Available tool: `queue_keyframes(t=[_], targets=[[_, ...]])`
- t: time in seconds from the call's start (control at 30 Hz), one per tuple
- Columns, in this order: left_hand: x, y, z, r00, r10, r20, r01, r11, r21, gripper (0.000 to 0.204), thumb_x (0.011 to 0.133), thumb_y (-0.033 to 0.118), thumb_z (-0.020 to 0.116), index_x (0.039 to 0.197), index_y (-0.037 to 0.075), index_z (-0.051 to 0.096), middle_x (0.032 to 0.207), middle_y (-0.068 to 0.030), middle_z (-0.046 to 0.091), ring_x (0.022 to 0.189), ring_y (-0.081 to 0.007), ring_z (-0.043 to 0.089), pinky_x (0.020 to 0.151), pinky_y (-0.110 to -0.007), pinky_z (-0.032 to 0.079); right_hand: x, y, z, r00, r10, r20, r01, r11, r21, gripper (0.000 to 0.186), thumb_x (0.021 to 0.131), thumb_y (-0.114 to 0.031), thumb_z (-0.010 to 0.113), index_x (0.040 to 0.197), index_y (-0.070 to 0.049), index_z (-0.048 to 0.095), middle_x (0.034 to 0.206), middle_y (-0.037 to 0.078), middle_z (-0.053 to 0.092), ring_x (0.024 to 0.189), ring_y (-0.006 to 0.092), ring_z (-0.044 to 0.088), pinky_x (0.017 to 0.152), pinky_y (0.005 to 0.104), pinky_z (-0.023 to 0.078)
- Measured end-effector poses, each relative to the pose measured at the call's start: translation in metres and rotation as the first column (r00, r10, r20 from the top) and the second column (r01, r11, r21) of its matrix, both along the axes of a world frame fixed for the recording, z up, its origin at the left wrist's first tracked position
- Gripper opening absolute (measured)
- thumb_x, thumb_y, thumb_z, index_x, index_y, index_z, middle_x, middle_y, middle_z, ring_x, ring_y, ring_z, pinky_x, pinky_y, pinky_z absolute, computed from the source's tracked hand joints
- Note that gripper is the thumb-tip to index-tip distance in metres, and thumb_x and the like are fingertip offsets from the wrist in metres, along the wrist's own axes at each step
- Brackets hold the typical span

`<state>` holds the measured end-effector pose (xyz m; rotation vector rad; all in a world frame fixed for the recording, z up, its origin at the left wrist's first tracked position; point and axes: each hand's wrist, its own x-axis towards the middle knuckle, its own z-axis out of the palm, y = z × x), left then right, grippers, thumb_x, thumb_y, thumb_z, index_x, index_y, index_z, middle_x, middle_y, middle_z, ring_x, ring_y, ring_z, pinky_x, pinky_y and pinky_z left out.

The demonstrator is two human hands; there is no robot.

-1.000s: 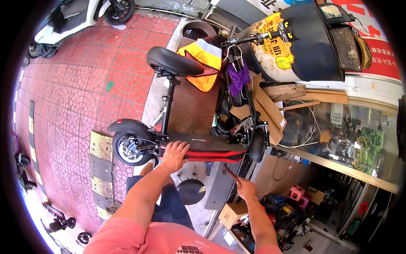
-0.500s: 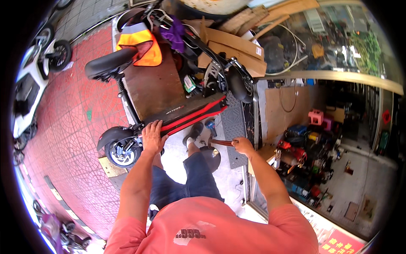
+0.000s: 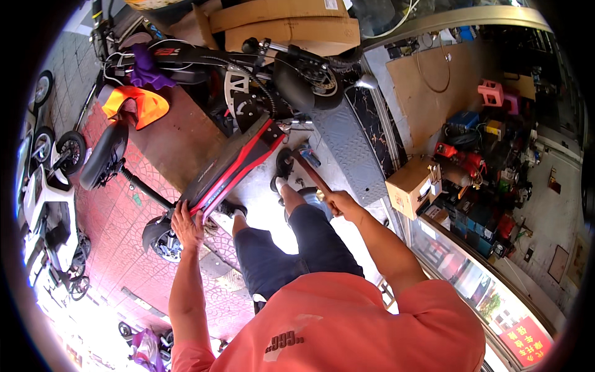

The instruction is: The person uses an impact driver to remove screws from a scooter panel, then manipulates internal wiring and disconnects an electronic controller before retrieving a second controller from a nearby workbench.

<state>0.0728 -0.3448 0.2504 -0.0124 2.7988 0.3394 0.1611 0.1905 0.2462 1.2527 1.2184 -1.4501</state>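
Note:
An electric scooter with a black deck and red side trim [image 3: 232, 167] stands before me, its seat [image 3: 105, 155] on a post at the left. My left hand [image 3: 188, 228] lies on the rear end of the deck, above the rear wheel [image 3: 165, 243], fingers stretched and slightly apart. In my right hand [image 3: 344, 206] is the wooden handle of a hammer [image 3: 317, 177]. The fingers are wrapped round it, and the far end points away from me, near my shoe [image 3: 284, 164]. The hammer's head is too dark to make out clearly.
An orange vest [image 3: 149, 108] and purple cloth [image 3: 147, 69] lie beyond the seat. Flattened cardboard [image 3: 291, 31] is at the far side. A grey ramp mat [image 3: 353, 149] and an open box [image 3: 412, 186] are at right, beside tools. White motorbikes [image 3: 46, 211] stand at left.
The view has swung round, so the deck now runs diagonally. The hammer has turned from lying sideways to pointing away from me. My left hand stays at the deck's rear end.

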Motion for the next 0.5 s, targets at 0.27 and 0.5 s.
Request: queue_keyframes(t=[0.27,0.5], targets=[[-0.09,0.084,-0.028,0.951,0.225,0.213,-0.241,0.969,0.054,0.064,0.108,0.052,0.031,0.112,0.001,0.069,0.113,-0.0291,0.068,0.108,-0.0494,0.061,0.096,-0.056,0.044,-0.07,0.007,-0.05,0.945,-0.291,-0.148,0.313,0.937,0.156,0.021,0.101,-0.027,0.064,0.099,-0.007,0.057,0.064,0.006,0.056,0.045,0.0148,0.05,0.035,0.0328,0.03],[-0.124,0.176,-0.046,0.927,0.355,0.117,-0.34,0.931,-0.133,0.072,0.103,0.066,0.033,0.113,0.006,0.072,0.118,-0.0185,0.071,0.111,-0.0426,0.064,0.092,-0.056,0.048,-0.1,0.03,-0.129,0.848,-0.519,-0.111,0.529,0.842,0.104,0.024,0.102,-0.038,0.065,0.092,-0.016,0.061,0.066,0.0,0.057,0.05,0.0129,0.049,0.049,0.0327,0.038]])
